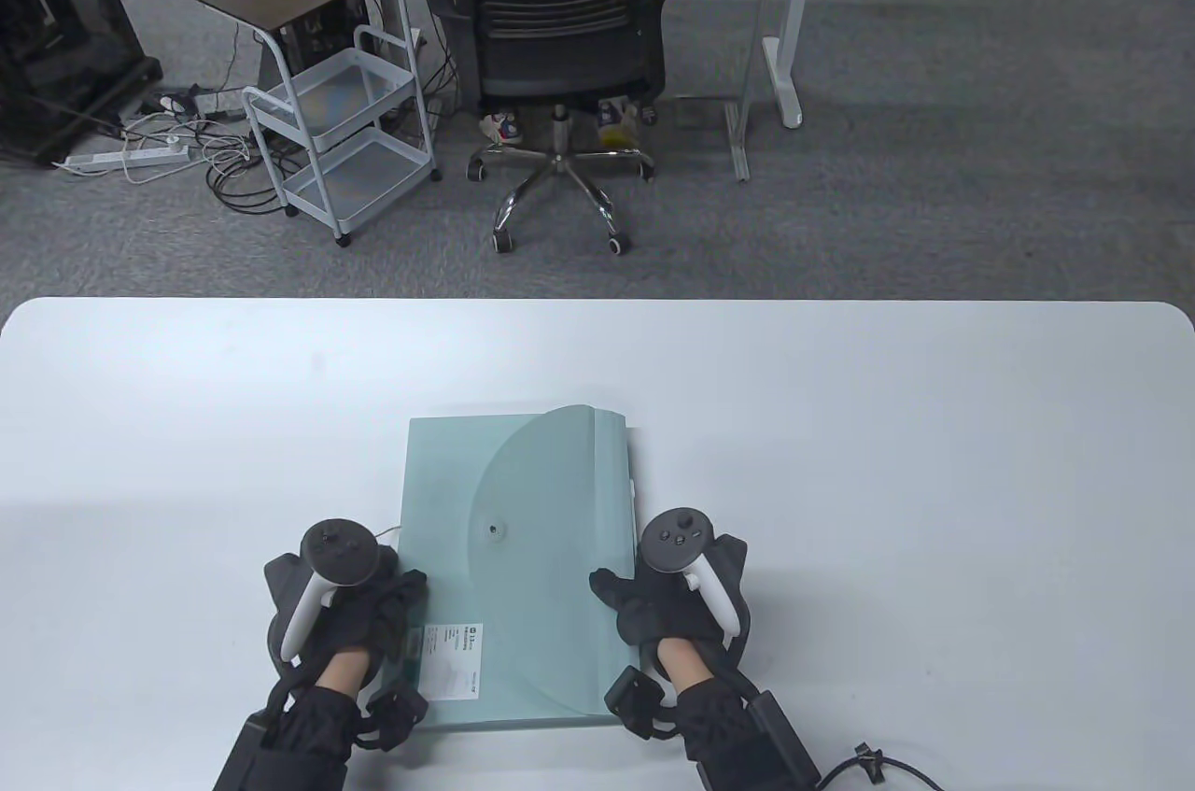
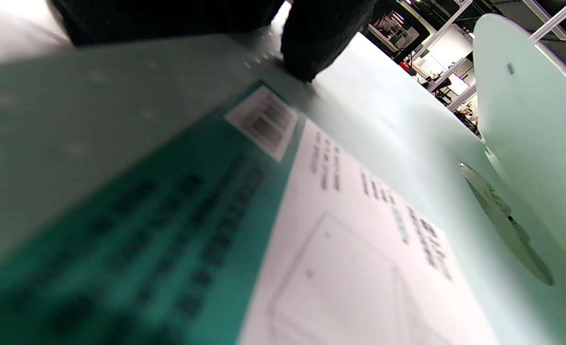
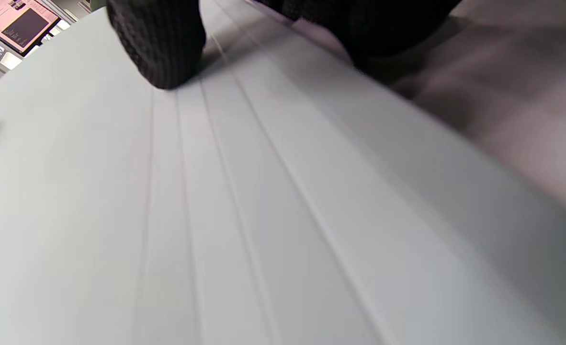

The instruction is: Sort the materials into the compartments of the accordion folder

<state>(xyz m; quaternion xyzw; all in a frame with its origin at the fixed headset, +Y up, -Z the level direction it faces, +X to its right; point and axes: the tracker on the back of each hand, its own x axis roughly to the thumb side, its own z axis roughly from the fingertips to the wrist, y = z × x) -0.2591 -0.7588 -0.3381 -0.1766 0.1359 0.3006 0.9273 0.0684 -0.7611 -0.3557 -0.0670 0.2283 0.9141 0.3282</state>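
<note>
A: While the accordion folder [image 1: 518,548] lies flat at the table's [image 1: 934,455] near-middle, flap [image 1: 551,539] closed or nearly so, which step?

B: Opening, I judge. Left hand [image 1: 350,604] holds its left edge, thumb on top; right hand [image 1: 667,604] its right edge. Under-fingers hidden; spread untellable.

A: Next?

B: Lift flap; no materials visible.

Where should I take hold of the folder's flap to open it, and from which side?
Grip the flap at the peak of its curved free edge, just left of the button clasp, coming from the left hand side. The flap hinges along the folder's right spine, and the left wrist view shows that edge already standing a little off the cover, so fingers can probably slip under it.
</note>
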